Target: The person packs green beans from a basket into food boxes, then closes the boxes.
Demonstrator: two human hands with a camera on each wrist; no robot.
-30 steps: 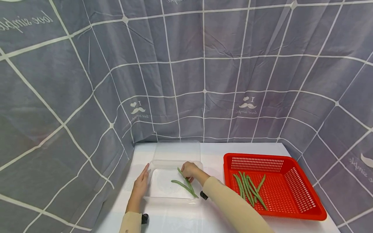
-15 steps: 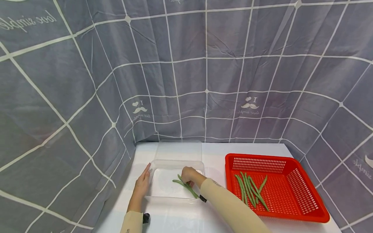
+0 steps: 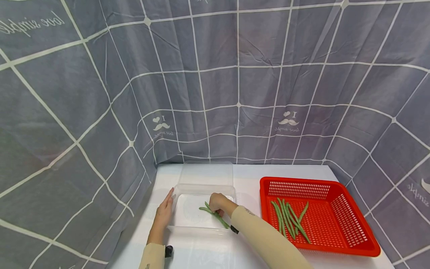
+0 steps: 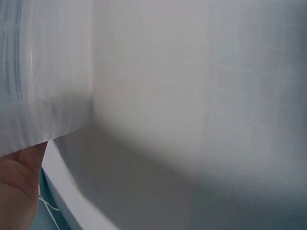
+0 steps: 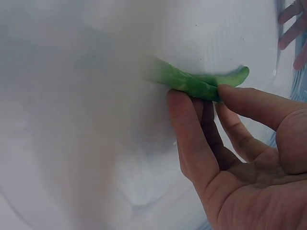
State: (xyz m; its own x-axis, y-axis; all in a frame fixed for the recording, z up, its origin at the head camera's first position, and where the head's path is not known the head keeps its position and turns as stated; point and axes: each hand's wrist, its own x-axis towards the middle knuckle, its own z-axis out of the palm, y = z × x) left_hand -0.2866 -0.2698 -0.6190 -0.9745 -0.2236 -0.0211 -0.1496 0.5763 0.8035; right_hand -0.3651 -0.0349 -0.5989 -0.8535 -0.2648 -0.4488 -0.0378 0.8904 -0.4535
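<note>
In the head view, a clear plastic container (image 3: 186, 213) stands on the white table. My left hand (image 3: 163, 212) rests against its left wall with the fingers straight. Inside the container, my right hand (image 3: 220, 203) pinches a green bean (image 5: 192, 85) between thumb and fingers, as the right wrist view shows. Another green bean (image 3: 204, 209) lies against it, and the two cross near my fingers. Part of both beans is hidden behind the hand. The left wrist view shows my left hand (image 4: 21, 184) at the container's translucent wall (image 4: 53, 72).
On the right stands a red perforated basket (image 3: 330, 228) with several green beans (image 3: 289, 218) on its left side. A clear flat lid (image 3: 206, 175) lies behind the container. Grey checked curtains (image 3: 255, 86) enclose the table at the back and sides.
My right hand has moved down slightly with its green bean, which now lies closer to the other bean. The left hand stays at the container wall. The head view has shifted slightly.
</note>
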